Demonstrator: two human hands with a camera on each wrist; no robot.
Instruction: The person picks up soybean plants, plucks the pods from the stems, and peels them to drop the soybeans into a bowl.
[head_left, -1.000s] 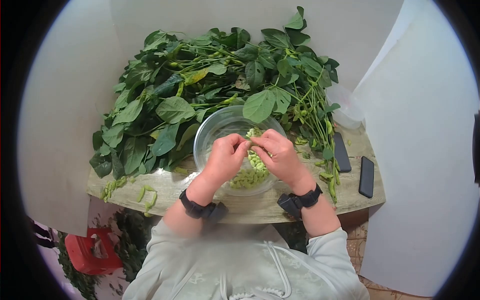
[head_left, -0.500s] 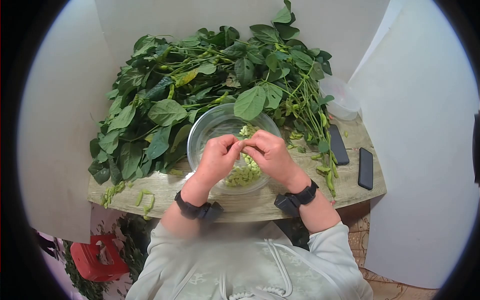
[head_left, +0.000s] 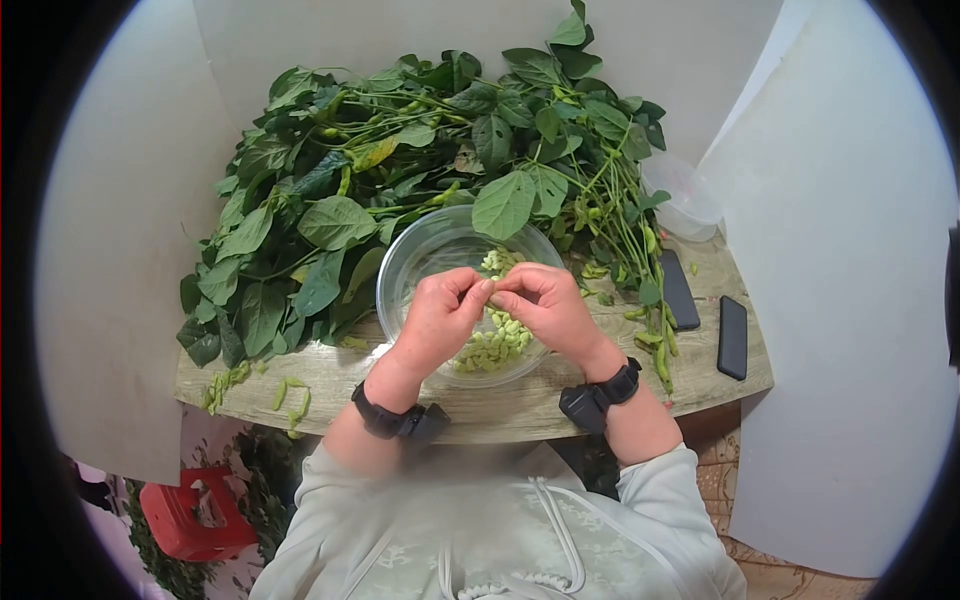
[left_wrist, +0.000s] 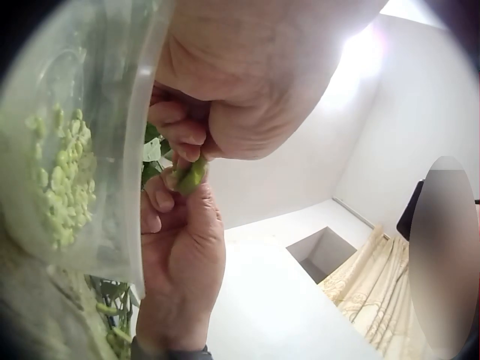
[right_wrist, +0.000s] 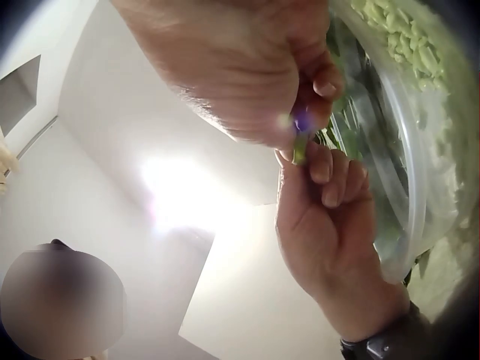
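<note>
Above the round, clear plastic bowl (head_left: 420, 245), the left hand (head_left: 438, 312) and right hand (head_left: 552, 312) meet fingertip to fingertip, thumbs and curled fingers of both pinching one small green pod (left_wrist: 192, 178). The pod looks plump and smooth; how far it is split cannot be told. Inside the bowl, pale green shelled beans (head_left: 495, 348), oval and matte, lie in a loose heap. Behind the bowl and to its left spreads a thick pile of cut bean plants (head_left: 338, 222), with broad, veined leaves, some holed or yellowing, and thin stringy stems; one leaf overhangs the bowl's far rim. Well to the left of the bowl, slim, bumpy loose pods (head_left: 282, 394) lie on the wood-grained table (head_left: 330, 380). To the bowl's right are two flat, dark slabs (head_left: 733, 338) with rounded corners and, farther back, a translucent plastic tub (head_left: 690, 205).
</note>
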